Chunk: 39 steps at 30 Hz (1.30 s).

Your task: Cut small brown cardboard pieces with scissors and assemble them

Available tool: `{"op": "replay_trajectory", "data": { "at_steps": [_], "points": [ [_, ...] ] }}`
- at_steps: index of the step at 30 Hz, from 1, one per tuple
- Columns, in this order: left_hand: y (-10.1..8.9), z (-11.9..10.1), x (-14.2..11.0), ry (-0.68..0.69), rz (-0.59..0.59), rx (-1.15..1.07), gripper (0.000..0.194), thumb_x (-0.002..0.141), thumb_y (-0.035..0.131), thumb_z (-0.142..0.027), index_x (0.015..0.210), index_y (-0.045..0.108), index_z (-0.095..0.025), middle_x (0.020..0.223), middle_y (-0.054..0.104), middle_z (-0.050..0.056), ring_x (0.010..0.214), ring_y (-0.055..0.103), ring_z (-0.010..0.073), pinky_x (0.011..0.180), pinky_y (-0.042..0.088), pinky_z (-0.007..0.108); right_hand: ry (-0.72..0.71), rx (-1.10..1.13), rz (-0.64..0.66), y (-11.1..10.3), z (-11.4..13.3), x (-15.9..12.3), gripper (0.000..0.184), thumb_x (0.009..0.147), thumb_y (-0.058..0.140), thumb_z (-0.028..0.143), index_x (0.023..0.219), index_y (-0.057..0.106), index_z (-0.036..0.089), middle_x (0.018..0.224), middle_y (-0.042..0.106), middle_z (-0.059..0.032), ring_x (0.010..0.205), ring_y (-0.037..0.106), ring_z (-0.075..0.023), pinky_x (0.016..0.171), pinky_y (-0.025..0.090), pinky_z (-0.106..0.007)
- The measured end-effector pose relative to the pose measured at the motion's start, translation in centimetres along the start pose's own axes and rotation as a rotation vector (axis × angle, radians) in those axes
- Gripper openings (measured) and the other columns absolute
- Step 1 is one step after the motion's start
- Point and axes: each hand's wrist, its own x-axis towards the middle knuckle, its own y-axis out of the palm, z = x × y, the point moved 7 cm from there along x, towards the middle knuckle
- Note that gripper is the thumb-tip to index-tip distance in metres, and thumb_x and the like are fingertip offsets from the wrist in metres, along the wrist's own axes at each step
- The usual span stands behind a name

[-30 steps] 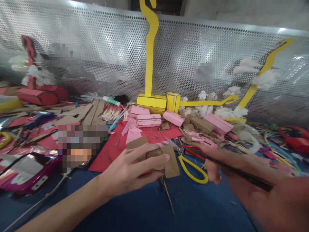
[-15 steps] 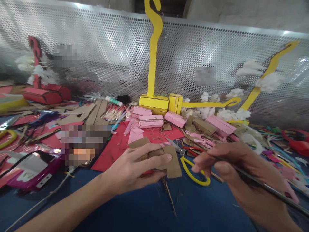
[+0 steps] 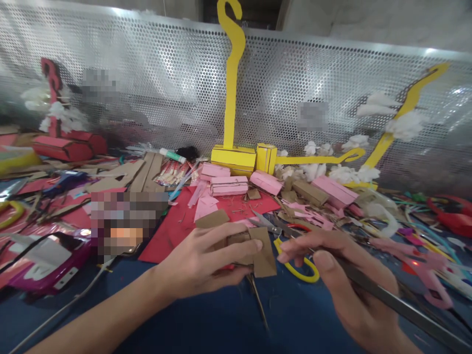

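My left hand [image 3: 210, 255] is closed over a small brown cardboard piece [image 3: 264, 260], its fingers laid across the top and a flat panel jutting out on the right. The underside of the cardboard is hidden. To the right, my right hand [image 3: 354, 280] grips a long, slim grey metal tool [image 3: 400, 302] like a pen; its tip is hard to make out. This hand is just right of the cardboard, apart from it. Yellow-handled scissors [image 3: 311, 278] lie behind and between the two hands.
A pink glue gun [image 3: 420, 268] with a lit red light lies at the right. Pink boxes [image 3: 229, 186] and a yellow hooked stand [image 3: 233, 156] are behind, before a perforated metal panel [image 3: 155, 73]. A phone [image 3: 129, 248] and purple case [image 3: 47, 270] are at left.
My right hand has moved left, closer to the cardboard, with the metal tool in it. More of the pink glue gun now shows. My left hand stays on the cardboard.
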Motion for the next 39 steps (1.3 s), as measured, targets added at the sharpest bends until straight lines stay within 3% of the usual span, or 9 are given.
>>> {"op": "replay_trajectory", "data": {
  "at_steps": [10,14,17,18,22,25,28,33,39],
  "points": [
    [0.0,0.1,-0.3,-0.009,-0.007,-0.009,0.032,0.094,0.064,-0.026,0.125,0.064,-0.022,0.123,0.071,0.009,0.106,0.074,0.0185,0.083,0.065,0.025,0.168,0.34,0.175,1.8,0.7,-0.6,0.007,0.104,0.056,0.026,0.108,0.058,0.031,0.092,0.082,0.0005,0.073,0.08,-0.0169,0.064,0.066,-0.024],
    [-0.1,-0.1,-0.1,0.009,-0.011,-0.022,0.028,0.095,0.062,-0.026,0.123,0.065,-0.021,0.119,0.072,0.009,0.102,0.075,0.017,0.08,0.064,0.024,0.091,0.109,-0.08,0.0,0.4,-0.8,0.024,0.108,0.046,0.032,0.127,0.06,0.031,0.082,0.08,-0.0007,0.07,0.078,-0.0188,0.062,0.065,-0.028],
    [0.0,-0.3,0.0,0.04,0.013,-0.03,0.027,0.097,0.06,-0.025,0.123,0.065,-0.021,0.116,0.072,0.009,0.097,0.075,0.0165,0.079,0.064,0.024,0.023,-0.141,-0.008,0.1,-0.1,-0.7,0.026,0.105,0.052,0.034,0.127,0.065,0.031,0.079,0.077,0.0013,0.068,0.076,-0.0168,0.064,0.064,-0.026],
    [0.0,-0.4,0.0,0.056,0.024,-0.031,0.027,0.098,0.059,-0.026,0.124,0.064,-0.02,0.117,0.072,0.01,0.097,0.075,0.0171,0.078,0.064,0.025,-0.008,-0.202,0.069,0.6,-0.2,-0.7,0.031,0.101,0.061,0.039,0.13,0.064,0.032,0.083,0.077,0.0014,0.07,0.076,-0.0169,0.066,0.064,-0.026],
    [0.2,-0.7,-0.1,0.123,0.063,-0.041,0.027,0.101,0.055,-0.031,0.124,0.065,-0.019,0.117,0.071,0.012,0.097,0.075,0.0197,0.078,0.064,0.029,-0.033,-0.367,0.277,2.2,-1.5,-1.3,0.088,0.079,0.083,0.052,0.154,0.041,0.033,0.108,0.077,-0.0035,0.092,0.077,-0.0234,0.08,0.066,-0.032],
    [0.2,-0.9,-0.2,0.148,0.065,-0.065,0.027,0.102,0.054,-0.033,0.12,0.066,-0.018,0.117,0.071,0.013,0.097,0.075,0.0198,0.08,0.065,0.029,-0.045,-0.407,0.307,2.8,-1.9,-1.7,0.081,0.081,0.083,0.046,0.151,0.044,0.035,0.121,0.075,-0.0057,0.103,0.076,-0.0255,0.088,0.065,-0.035],
    [0.2,-0.9,-0.3,0.161,0.065,-0.058,0.026,0.103,0.053,-0.033,0.121,0.066,-0.02,0.119,0.071,0.012,0.099,0.075,0.0195,0.079,0.065,0.03,-0.063,-0.391,0.29,2.7,-1.9,-1.7,0.071,0.081,0.083,0.041,0.144,0.05,0.034,0.117,0.076,-0.0041,0.1,0.076,-0.0232,0.087,0.064,-0.032],
    [0.3,-0.9,-0.4,0.165,0.073,-0.044,0.029,0.103,0.053,-0.035,0.127,0.063,-0.021,0.119,0.071,0.012,0.101,0.075,0.0191,0.08,0.066,0.029,-0.055,-0.407,0.271,2.2,-1.6,-1.5,0.069,0.079,0.084,0.037,0.14,0.052,0.033,0.112,0.077,-0.0025,0.094,0.078,-0.0223,0.082,0.065,-0.03],
    [0.1,-1.1,0.1,0.175,0.062,-0.078,0.021,0.101,0.057,-0.031,0.115,0.066,-0.018,0.112,0.072,0.012,0.094,0.075,0.0189,0.076,0.065,0.028,-0.063,-0.378,0.282,2.5,-1.4,-1.7,0.069,0.079,0.083,0.035,0.14,0.052,0.033,0.114,0.077,-0.0028,0.099,0.077,-0.023,0.087,0.065,-0.031]
  ]
}}
